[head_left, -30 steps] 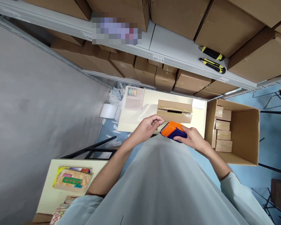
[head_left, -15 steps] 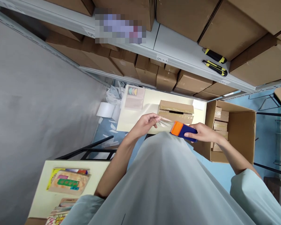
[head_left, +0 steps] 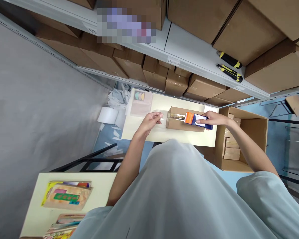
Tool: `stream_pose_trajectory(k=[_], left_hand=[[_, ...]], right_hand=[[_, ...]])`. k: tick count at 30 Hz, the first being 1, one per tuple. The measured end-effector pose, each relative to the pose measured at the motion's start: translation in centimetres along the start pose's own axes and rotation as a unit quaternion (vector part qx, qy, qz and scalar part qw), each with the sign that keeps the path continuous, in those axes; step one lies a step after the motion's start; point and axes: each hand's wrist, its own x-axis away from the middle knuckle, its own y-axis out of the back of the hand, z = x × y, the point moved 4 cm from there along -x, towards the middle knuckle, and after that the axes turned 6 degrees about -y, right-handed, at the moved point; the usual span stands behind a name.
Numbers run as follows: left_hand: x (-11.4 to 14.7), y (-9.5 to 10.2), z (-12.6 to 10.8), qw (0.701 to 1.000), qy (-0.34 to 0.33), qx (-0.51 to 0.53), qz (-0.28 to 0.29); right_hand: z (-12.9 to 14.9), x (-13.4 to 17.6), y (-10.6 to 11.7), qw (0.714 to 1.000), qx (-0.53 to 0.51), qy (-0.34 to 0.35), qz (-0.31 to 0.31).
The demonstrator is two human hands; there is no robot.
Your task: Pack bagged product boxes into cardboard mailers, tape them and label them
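Note:
A closed cardboard box [head_left: 175, 125] lies on the cream table [head_left: 156, 134] in front of me. My right hand [head_left: 216, 118] grips an orange and dark blue tape dispenser [head_left: 189, 118] over the box's top. From its orange end, shiny clear tape [head_left: 176, 116] runs leftward along the box. Just left of the box, my left hand [head_left: 150, 122] is closed, thumb and fingertips pinched on the tape's loose end, which is hard to see against the table.
A large open carton [head_left: 254, 139] with several small boxes stands to the right. Overhead, a grey shelf [head_left: 191, 49] bears cartons and two yellow-black utility knives [head_left: 229, 72]. Colourful booklets [head_left: 67, 196] lie on a side table at lower left. White paper rolls [head_left: 107, 115] stand by the wall.
Both hands have moved away from my body, the left one also leftward. The tape dispenser has come over the box, and the tape between the hands now lies along the box's top.

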Motion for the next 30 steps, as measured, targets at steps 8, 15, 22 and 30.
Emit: stream_pose_trajectory(k=[8,15,22,30], left_hand=[[-1.4,0.6,2.7,0.999,0.028,0.000,-0.029],[-2.0,0.5,4.4,0.998,0.045,0.004,-0.032],[-2.8,-1.7,6.2,0.997,0.072,-0.003,-0.035],[-2.0,-3.1,7.5,0.986,0.075,-0.076,-0.125]], right_hand=[[-0.7,-2.4,-0.2,1.000,0.011,-0.007,0.012],[0.0,-2.2,-0.5,0.999,-0.002,-0.021,0.038],[0.0,-2.3,-0.7,0.999,-0.005,-0.030,0.027],[0.0,-2.4,-1.1,0.999,0.026,-0.039,0.013]])
